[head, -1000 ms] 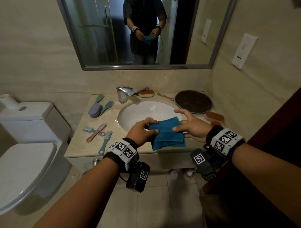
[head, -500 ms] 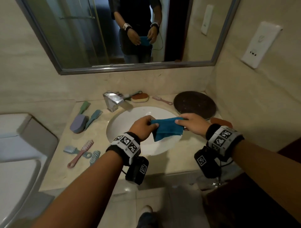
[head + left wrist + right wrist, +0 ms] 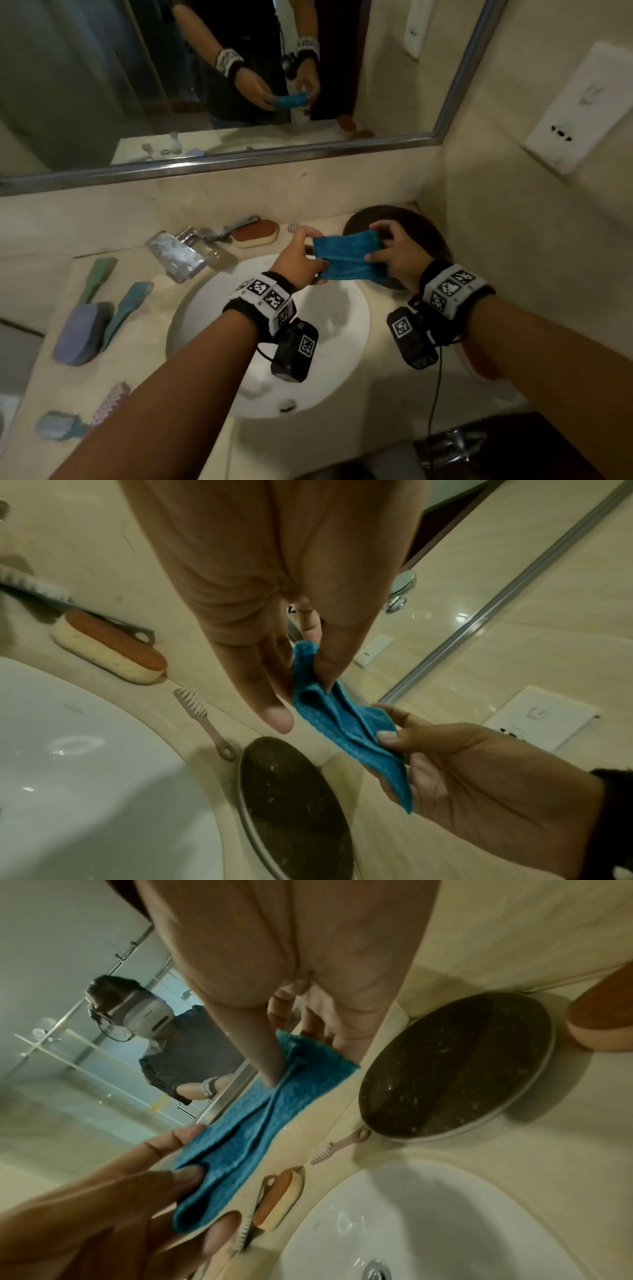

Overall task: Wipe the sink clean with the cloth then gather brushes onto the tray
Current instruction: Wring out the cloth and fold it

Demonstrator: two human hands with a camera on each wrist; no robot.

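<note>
A: Cloth (image 3: pixel 344 255) is off the counter, held up over the far right rim of the sink (image 3: pixel 212 329). Left hand (image 3: pixel 301 260) pinches one end between thumb and fingers; right hand (image 3: pixel 394 255) pinches the other end. Blue terry, folded in layers, sagging between the grips.

B: Handling?

A: Light and limp, I judge. No stiffness, so it needs bunching or folding into a pad before pressing on the bowl. Best held by the folded edge, palm over the wad.

B: Sink surface?

A: White glazed bowl, smooth, oval, probably slick. Metal drain at its near side.

B: Brushes?

A: Scattered round the sink: a pink ridged one (image 3: pixel 205 718) behind its rim, a sponge-backed scrubber (image 3: pixel 255 233) by the tap, long plastic handles left of the sink. Round dark tray (image 3: pixel 455 1066), speckled, sits right of the sink, under the cloth.
</note>
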